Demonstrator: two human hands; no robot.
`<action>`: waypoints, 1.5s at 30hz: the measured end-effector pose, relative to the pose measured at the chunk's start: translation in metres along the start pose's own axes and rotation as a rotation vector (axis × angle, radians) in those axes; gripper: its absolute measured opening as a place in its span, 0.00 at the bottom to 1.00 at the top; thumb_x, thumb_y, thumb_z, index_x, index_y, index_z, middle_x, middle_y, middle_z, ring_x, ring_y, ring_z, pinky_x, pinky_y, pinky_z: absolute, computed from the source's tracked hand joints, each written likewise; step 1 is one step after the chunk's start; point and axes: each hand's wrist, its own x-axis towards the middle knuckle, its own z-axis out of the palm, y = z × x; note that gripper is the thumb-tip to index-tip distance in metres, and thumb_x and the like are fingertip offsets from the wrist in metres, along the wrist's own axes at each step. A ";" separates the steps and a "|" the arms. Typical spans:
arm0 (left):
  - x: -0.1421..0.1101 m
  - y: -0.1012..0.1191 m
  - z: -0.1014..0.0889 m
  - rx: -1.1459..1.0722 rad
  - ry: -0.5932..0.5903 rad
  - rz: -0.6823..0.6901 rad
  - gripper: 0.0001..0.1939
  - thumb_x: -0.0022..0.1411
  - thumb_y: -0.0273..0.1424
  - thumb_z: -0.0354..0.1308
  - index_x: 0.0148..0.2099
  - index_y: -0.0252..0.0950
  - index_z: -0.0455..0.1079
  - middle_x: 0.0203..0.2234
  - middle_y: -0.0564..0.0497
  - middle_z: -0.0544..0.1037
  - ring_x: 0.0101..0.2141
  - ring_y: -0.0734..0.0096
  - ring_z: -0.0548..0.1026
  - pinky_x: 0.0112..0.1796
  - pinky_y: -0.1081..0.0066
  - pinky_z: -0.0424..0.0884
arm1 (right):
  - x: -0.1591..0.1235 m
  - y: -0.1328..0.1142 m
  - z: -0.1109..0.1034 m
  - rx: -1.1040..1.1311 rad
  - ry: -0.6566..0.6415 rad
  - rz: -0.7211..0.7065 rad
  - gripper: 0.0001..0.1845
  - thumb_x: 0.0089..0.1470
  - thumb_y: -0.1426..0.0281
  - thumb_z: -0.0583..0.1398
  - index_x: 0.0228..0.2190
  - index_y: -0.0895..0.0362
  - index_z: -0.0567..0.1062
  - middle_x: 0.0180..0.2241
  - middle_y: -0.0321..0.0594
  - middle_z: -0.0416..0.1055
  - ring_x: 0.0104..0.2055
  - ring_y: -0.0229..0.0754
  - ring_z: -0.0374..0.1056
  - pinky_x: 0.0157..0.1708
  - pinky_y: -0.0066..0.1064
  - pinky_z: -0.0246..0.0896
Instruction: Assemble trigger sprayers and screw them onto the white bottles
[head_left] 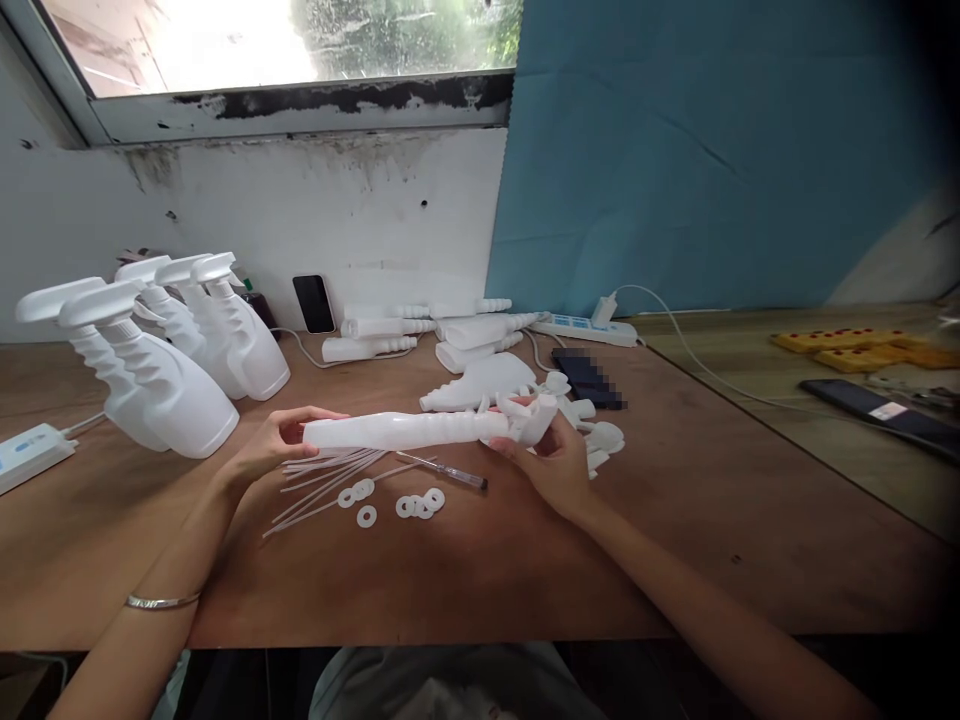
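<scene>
A white spray bottle (397,430) lies sideways in the air between my two hands, its base to the left. My left hand (289,440) grips the base end with thumb and fingers. At the neck, my right hand (551,455) is closed around the white trigger spray head (529,420). Whether the head is fully screwed on, I cannot tell. Below the bottle lie thin white dip tubes (322,490), a screwdriver (454,473) with a clear handle, and several white ring washers (420,503). More white spray heads (604,437) are piled behind my right hand.
Several upright spray bottles (169,370) with heads stand at the left. Headless bottles (480,330) lie along the wall. A phone (313,303) leans there; a dark phone (589,378) lies near a power strip (585,328). Yellow parts (862,348) sit at far right.
</scene>
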 end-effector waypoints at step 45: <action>0.008 -0.004 0.021 -0.395 0.579 -0.066 0.15 0.42 0.35 0.68 0.32 0.34 0.72 0.35 0.47 0.77 0.33 0.66 0.74 0.30 0.72 0.70 | -0.018 0.008 0.014 -0.173 -0.288 -0.802 0.13 0.51 0.75 0.60 0.40 0.53 0.68 0.43 0.46 0.72 0.41 0.45 0.71 0.35 0.37 0.70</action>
